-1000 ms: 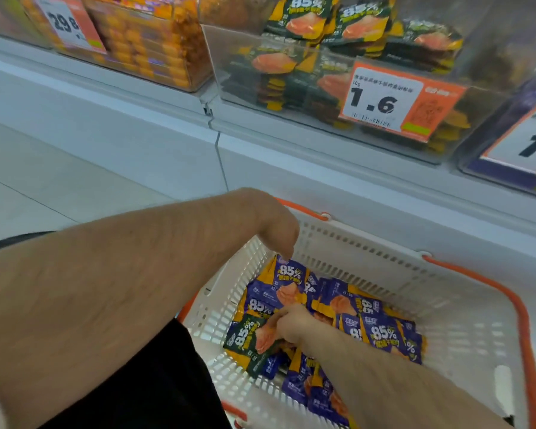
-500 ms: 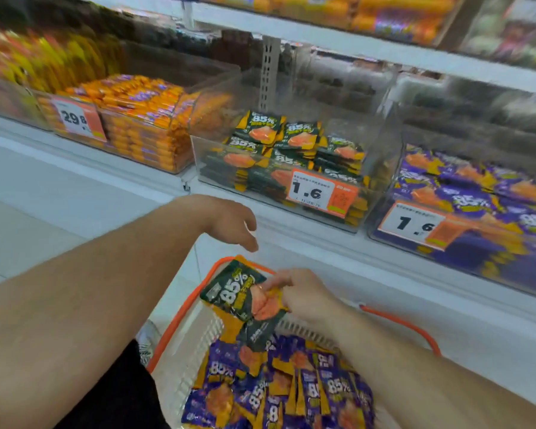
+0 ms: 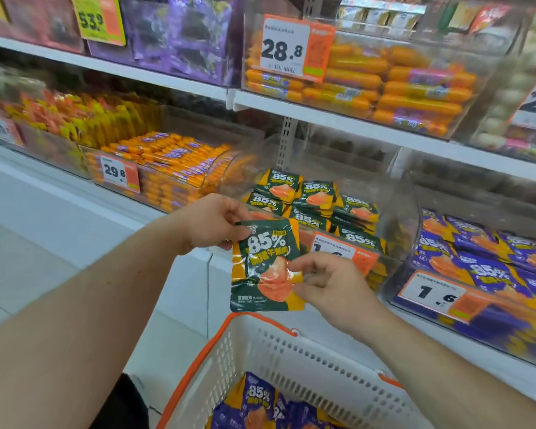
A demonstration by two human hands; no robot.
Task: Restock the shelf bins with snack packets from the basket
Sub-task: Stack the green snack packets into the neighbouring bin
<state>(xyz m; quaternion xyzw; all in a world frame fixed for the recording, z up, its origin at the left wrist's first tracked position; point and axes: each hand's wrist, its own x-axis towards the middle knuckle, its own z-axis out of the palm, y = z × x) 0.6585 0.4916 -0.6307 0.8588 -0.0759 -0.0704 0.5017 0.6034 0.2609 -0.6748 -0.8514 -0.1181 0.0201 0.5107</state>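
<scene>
Holding a green snack packet [image 3: 265, 267] upright above the basket [image 3: 294, 363], just in front of the clear bin of matching green packets [image 3: 319, 205]. Left hand [image 3: 211, 222] pinches its top-left corner; right hand [image 3: 325, 281] pinches the right edge, other fingers loosely curled. Half a second ago the right hand alone carried it, low over the basket rim, left hand empty. Now raised to bin height and steadied by both grips, so placement looks near. Purple packets [image 3: 257, 404] remain in the basket, mostly cut off by the frame. The bin's price tag [image 3: 344, 250] is half hidden behind packet and hand; left shelf bins are blurred.
</scene>
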